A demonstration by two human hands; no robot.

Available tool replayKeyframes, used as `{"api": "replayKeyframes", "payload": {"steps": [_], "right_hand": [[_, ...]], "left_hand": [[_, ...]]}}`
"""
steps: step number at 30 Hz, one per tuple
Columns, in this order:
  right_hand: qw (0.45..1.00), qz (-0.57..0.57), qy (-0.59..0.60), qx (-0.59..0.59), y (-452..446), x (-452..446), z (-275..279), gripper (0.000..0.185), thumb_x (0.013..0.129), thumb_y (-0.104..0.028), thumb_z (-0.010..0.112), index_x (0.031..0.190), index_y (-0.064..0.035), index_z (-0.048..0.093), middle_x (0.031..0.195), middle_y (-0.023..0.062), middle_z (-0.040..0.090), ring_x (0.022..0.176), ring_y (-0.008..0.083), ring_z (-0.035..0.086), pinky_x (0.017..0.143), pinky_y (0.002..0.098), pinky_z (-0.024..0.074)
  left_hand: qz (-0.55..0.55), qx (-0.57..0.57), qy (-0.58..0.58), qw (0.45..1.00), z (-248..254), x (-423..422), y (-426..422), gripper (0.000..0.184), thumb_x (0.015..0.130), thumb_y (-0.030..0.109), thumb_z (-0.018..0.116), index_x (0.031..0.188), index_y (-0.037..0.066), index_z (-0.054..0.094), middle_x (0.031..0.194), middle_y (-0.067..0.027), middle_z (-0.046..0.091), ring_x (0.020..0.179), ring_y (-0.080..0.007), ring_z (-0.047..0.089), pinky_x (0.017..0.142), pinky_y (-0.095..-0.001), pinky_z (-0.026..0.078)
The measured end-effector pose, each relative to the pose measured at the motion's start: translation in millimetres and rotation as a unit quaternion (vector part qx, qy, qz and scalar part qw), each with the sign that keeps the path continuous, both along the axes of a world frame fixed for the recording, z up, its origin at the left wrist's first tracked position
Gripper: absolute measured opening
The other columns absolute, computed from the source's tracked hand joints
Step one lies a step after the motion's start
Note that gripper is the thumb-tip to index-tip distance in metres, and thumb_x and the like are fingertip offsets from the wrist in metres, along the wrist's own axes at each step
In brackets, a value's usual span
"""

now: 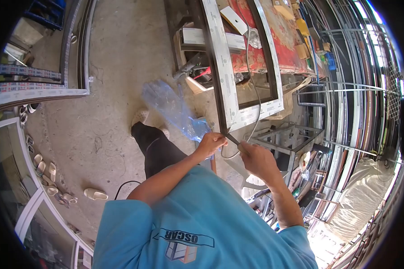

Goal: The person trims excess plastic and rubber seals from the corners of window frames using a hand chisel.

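Observation:
My right hand [258, 162] is wrapped round the handle of a dark, narrow tool [232, 139], whose blade reaches toward the near corner of a window frame [229, 76]. The frame is dark with white printed film on its face and lies on the work table. My left hand [211, 145] is closed at the frame's corner beside the tool's tip; what its fingers pinch, if anything, is too small to tell. A grey cable [256, 89] runs across the frame and down near my right hand. Blue clear plastic film [170, 105] hangs left of the frame.
A red patterned cloth [269, 40] covers the table. A metal stand [292, 143] is at the right, before long racked profiles [345, 112]. Other wrapped frames [40, 93] stand at the left. Sandals [95, 194] and glazed panels [45, 210] are at the lower left.

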State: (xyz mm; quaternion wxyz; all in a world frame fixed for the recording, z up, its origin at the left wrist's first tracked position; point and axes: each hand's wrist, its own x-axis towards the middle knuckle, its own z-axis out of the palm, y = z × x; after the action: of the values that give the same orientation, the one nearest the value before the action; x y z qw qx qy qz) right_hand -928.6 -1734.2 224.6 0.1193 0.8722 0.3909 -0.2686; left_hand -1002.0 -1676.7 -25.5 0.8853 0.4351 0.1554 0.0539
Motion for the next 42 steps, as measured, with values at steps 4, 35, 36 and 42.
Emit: {"api": "replayKeyframes", "payload": {"steps": [4, 35, 36, 42], "right_hand": [[0.999, -0.012, 0.028, -0.035, 15.1, 5.5, 5.2, 0.034, 0.084, -0.016, 0.059, 0.117, -0.0083, 0.060, 0.078, 0.0209, 0.065, 0.078, 0.0401, 0.065, 0.069, 0.0502, 0.0507], [0.940, -0.290, 0.135, 0.118, -10.4, -45.0, -31.4, 0.045, 0.100, -0.019, 0.046, 0.141, -0.0007, 0.044, 0.112, 0.0299, 0.063, 0.107, 0.0443, 0.061, 0.089, 0.0418, 0.0476], [0.941, -0.282, 0.127, 0.140, -20.5, -45.5, -44.2, 0.046, 0.101, -0.021, 0.047, 0.144, -0.0060, 0.043, 0.093, 0.0175, 0.060, 0.077, 0.0283, 0.059, 0.066, 0.0353, 0.0474], [0.936, -0.272, 0.132, 0.181, -33.3, -39.9, -58.0, 0.047, 0.101, -0.024, 0.048, 0.146, -0.0107, 0.042, 0.075, 0.0045, 0.056, 0.047, 0.0112, 0.054, 0.042, 0.0282, 0.0456]], "left_hand": [[-0.057, -0.091, 0.068, 0.992, 25.6, -5.5, 11.3, 0.025, 0.096, 0.018, 0.062, 0.097, -0.005, 0.070, 0.083, -0.0070, 0.069, 0.077, -0.0117, 0.062, 0.072, -0.0258, 0.048], [-0.072, -0.096, 0.145, 0.982, 39.6, -14.1, 38.5, 0.053, 0.090, 0.037, 0.071, 0.123, -0.001, 0.053, 0.070, 0.0042, 0.042, 0.058, -0.0066, 0.042, 0.053, -0.0250, 0.038], [-0.081, -0.108, 0.123, 0.983, 38.5, -13.2, 38.0, 0.057, 0.089, 0.037, 0.072, 0.125, -0.002, 0.052, 0.070, 0.0046, 0.042, 0.058, -0.0064, 0.041, 0.052, -0.0246, 0.037], [-0.074, -0.137, 0.105, 0.982, 34.3, -9.3, 32.3, 0.058, 0.088, 0.036, 0.073, 0.126, -0.003, 0.051, 0.067, 0.0050, 0.039, 0.057, -0.0064, 0.038, 0.049, -0.0244, 0.032]]}}
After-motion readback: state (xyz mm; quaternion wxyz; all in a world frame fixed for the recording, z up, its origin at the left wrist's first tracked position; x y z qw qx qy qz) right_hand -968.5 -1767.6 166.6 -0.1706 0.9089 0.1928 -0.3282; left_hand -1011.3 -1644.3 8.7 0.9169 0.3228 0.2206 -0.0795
